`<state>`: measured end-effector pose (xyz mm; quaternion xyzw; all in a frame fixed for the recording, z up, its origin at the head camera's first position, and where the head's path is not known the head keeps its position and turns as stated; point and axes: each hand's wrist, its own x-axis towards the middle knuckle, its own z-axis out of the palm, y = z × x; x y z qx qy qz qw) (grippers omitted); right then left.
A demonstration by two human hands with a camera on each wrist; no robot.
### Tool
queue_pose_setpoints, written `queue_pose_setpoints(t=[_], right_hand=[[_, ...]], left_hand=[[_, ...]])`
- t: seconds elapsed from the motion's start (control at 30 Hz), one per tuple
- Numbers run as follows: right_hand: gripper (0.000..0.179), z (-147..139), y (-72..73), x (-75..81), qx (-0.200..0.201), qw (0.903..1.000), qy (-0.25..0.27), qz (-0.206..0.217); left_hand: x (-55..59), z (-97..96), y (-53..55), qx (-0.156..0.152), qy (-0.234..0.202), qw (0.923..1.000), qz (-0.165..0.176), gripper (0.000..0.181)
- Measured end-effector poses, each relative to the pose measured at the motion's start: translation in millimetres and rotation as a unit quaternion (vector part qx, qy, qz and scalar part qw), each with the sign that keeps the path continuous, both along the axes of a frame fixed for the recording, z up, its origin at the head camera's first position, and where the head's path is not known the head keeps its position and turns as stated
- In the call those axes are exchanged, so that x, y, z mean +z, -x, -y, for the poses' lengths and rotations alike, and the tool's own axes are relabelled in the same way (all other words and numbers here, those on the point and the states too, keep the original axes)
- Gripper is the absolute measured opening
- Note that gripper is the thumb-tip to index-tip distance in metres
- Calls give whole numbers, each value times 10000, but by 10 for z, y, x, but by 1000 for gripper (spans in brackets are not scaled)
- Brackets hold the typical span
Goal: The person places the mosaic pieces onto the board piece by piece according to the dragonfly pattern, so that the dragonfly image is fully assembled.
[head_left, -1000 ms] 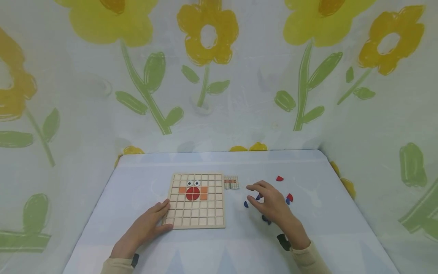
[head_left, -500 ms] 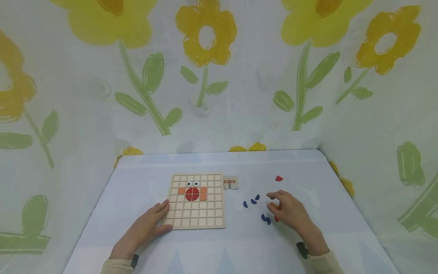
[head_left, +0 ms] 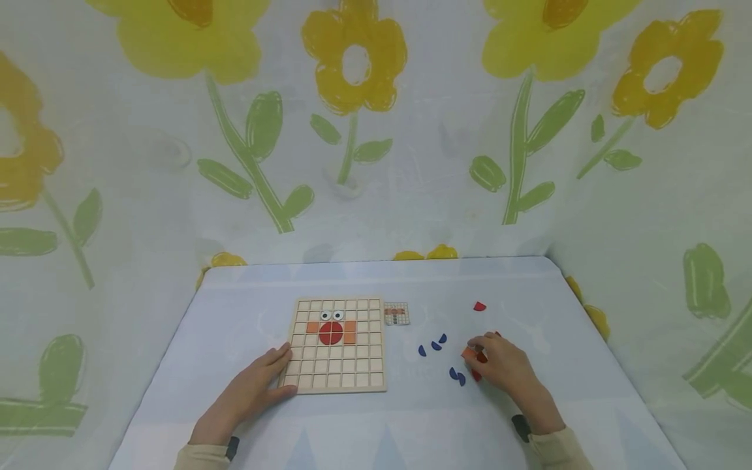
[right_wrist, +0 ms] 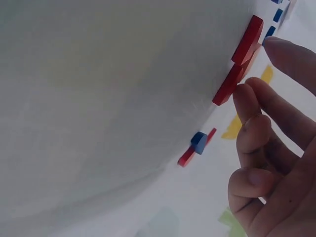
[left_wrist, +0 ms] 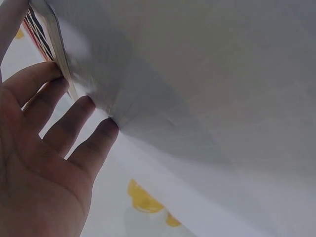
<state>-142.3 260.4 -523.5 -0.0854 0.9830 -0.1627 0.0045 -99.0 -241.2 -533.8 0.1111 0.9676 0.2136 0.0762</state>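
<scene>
My left hand (head_left: 252,386) rests at the left edge of a wooden grid board (head_left: 356,380), fingers fairly straight along its side and thumb at the near corner. In the left wrist view the fingertips (left_wrist: 53,70) lie against the board's edge (left_wrist: 58,43). On the grid are two eye tiles (head_left: 331,315), a red disc of quarter pieces (head_left: 331,333) and orange squares (head_left: 349,332). To the right, my right hand (head_left: 502,364) pinches an orange square tile (head_left: 468,353) between thumb and index finger. Red pieces (right_wrist: 248,40) lie right by the fingertips, partly hidden from above.
Beside the board lies a small pattern card (head_left: 396,313). Several blue half-round pieces (head_left: 436,346) are scattered between the card and my right hand. A red quarter piece (head_left: 480,306) lies farther back. Flower-printed cloth walls (head_left: 376,215) enclose the table.
My right hand has moved right and toward me, away from the blue pieces, and its thumb and index finger have closed on the orange tile. The left hand stays put.
</scene>
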Motion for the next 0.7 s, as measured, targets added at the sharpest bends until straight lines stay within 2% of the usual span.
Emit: queue_pose_setpoints(t=[0.27,0.7], right_hand=[[20,50,40,-3,-10,9996,133,239],[22,64,35,18,-18,9993,76,358]], left_hand=[[-2,9,5,-22,-3,10000,3,85],[1,9,2,-41,-33,10000,27,85]])
